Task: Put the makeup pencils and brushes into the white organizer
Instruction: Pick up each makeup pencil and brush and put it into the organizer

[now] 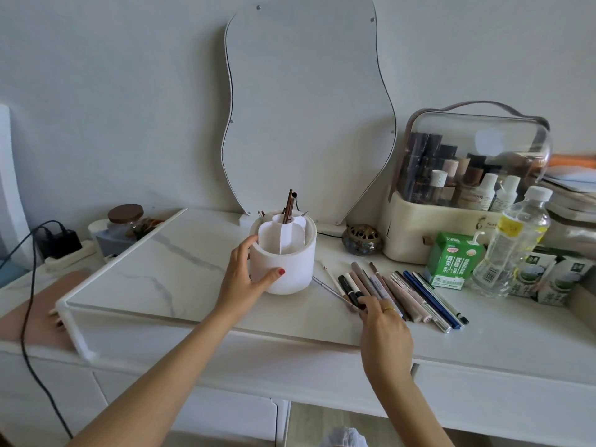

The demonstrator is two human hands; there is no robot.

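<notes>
A round white organizer (pixel 292 262) with inner dividers stands on the marble-patterned tabletop, with a few brown pencils (pixel 288 206) upright in its back compartments. My left hand (pixel 246 275) grips its left side, thumb across the front. To its right several makeup pencils and pens (pixel 409 291) lie side by side in a row. My right hand (pixel 382 321) rests on the near ends of the leftmost ones, fingertips touching a black-tipped pencil (pixel 350 290). Whether it is pinched or only touched is unclear.
A wavy mirror (pixel 306 108) leans on the wall behind. At right stand a clear-lidded cosmetics case (pixel 467 175), a green carton (pixel 451 259), a plastic bottle (pixel 512 243) and a brass incense burner (pixel 362 238). A jar (pixel 125 221) and power strip (pixel 64 250) sit left.
</notes>
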